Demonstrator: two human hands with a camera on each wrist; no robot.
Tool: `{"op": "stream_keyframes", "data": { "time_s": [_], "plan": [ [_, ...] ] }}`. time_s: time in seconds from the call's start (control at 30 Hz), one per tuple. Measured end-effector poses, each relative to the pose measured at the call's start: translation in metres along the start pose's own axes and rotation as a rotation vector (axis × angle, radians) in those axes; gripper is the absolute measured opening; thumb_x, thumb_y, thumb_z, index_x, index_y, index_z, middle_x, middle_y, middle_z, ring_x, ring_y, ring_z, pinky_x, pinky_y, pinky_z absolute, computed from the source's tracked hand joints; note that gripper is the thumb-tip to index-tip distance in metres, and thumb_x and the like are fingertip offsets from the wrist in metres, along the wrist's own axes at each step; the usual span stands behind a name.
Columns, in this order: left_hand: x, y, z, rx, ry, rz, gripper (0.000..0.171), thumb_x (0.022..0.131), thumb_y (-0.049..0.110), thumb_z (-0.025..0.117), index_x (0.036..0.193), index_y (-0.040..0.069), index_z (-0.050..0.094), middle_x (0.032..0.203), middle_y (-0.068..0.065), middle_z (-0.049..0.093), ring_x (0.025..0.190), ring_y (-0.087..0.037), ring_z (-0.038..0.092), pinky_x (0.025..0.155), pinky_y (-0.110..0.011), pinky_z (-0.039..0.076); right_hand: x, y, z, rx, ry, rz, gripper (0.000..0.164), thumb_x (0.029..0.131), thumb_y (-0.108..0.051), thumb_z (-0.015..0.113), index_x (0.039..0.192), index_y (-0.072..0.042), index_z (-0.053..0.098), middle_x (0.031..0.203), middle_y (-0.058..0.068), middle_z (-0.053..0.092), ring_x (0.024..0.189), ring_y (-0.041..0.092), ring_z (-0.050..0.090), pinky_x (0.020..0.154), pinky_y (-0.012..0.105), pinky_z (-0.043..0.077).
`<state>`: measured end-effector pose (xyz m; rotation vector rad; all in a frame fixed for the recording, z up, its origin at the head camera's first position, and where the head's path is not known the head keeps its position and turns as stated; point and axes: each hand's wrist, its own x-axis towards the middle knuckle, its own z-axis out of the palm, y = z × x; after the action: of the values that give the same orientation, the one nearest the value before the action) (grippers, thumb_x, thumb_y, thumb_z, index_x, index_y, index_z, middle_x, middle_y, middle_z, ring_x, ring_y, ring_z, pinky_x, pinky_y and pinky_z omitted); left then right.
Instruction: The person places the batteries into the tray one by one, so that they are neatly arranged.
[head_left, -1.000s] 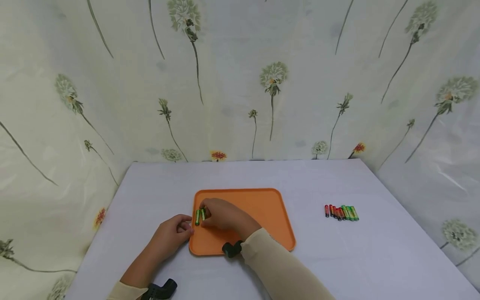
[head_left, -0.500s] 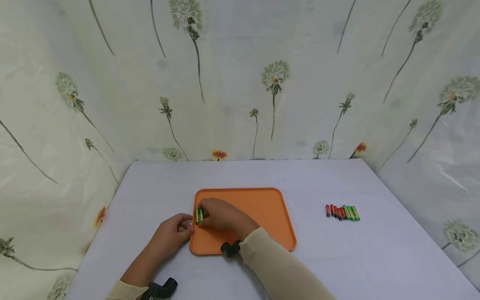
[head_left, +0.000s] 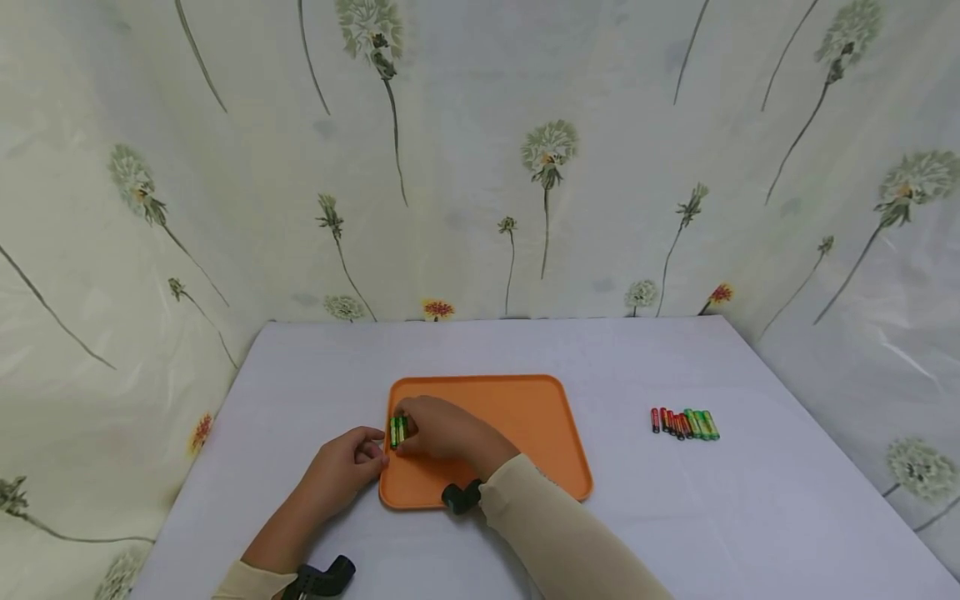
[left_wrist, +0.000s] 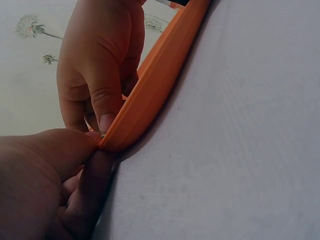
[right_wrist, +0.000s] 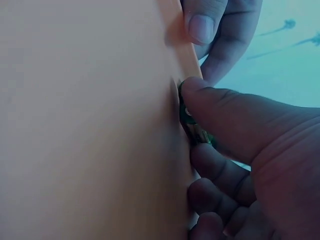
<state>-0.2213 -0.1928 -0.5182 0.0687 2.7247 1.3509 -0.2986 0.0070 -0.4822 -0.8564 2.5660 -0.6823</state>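
Observation:
Two green batteries (head_left: 398,433) lie side by side at the left end of an orange tray (head_left: 517,425). My right hand (head_left: 450,429) reaches across the tray and pinches the right-hand battery between thumb and fingers. In the right wrist view, part of a green battery (right_wrist: 187,112) shows between thumb and forefinger, close to the tray's surface. At the tray's left rim, my left hand (head_left: 347,468) pinches the edge. The left wrist view shows its thumb above the rim (left_wrist: 150,92) and a finger beneath. Fingers hide part of the batteries.
A row of red batteries (head_left: 667,422) and green batteries (head_left: 701,425) lies on the white table (head_left: 630,517) right of the tray. A floral sheet (head_left: 465,167) hangs behind the table and along both sides.
My right hand has shifted slightly left, bringing its green battery up against the other one and closing the gap between them. The left hand stays at the tray rim.

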Motion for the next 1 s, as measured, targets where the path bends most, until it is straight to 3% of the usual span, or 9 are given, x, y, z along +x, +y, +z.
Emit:
{"op": "stream_keyframes", "data": {
  "time_s": [0.27, 0.47, 0.63, 1.0],
  "plan": [
    [-0.001, 0.003, -0.001, 0.019, 0.011, 0.002, 0.032, 0.094, 0.018, 0.078, 0.124, 0.009, 0.07, 0.09, 0.005, 0.067, 0.081, -0.008, 0.063, 0.074, -0.026, 0.052, -0.002, 0.007, -0.002, 0.068, 0.002, 0.02, 0.06, 0.091, -0.037, 0.083, 0.141, -0.018, 0.056, 0.099, -0.009, 0.062, 0.092, 0.009, 0.057, 0.085, 0.027, 0.049],
    [-0.001, 0.003, 0.0, 0.03, 0.007, -0.001, 0.033, 0.095, 0.019, 0.078, 0.125, 0.01, 0.07, 0.091, 0.006, 0.067, 0.082, -0.007, 0.063, 0.074, -0.026, 0.052, -0.007, 0.01, -0.005, 0.099, -0.011, 0.025, 0.07, 0.091, -0.039, 0.083, 0.15, -0.02, 0.052, 0.105, -0.009, 0.065, 0.097, 0.007, 0.06, 0.092, 0.029, 0.051],
    [-0.002, 0.004, -0.001, 0.024, 0.007, -0.017, 0.034, 0.094, 0.019, 0.078, 0.126, 0.01, 0.069, 0.091, 0.005, 0.067, 0.082, -0.008, 0.063, 0.073, -0.025, 0.052, -0.013, 0.013, -0.008, 0.162, -0.018, 0.041, 0.072, 0.092, -0.04, 0.081, 0.154, -0.023, 0.048, 0.113, -0.01, 0.067, 0.103, 0.006, 0.062, 0.097, 0.032, 0.052],
    [-0.003, 0.006, 0.001, 0.024, -0.002, -0.028, 0.035, 0.095, 0.019, 0.078, 0.128, 0.01, 0.069, 0.092, 0.005, 0.067, 0.082, -0.009, 0.062, 0.074, -0.027, 0.052, -0.034, 0.038, -0.014, 0.293, 0.053, 0.079, 0.072, 0.09, -0.046, 0.082, 0.152, -0.029, 0.05, 0.115, -0.01, 0.065, 0.104, 0.008, 0.064, 0.091, 0.034, 0.054]
  ]
}}
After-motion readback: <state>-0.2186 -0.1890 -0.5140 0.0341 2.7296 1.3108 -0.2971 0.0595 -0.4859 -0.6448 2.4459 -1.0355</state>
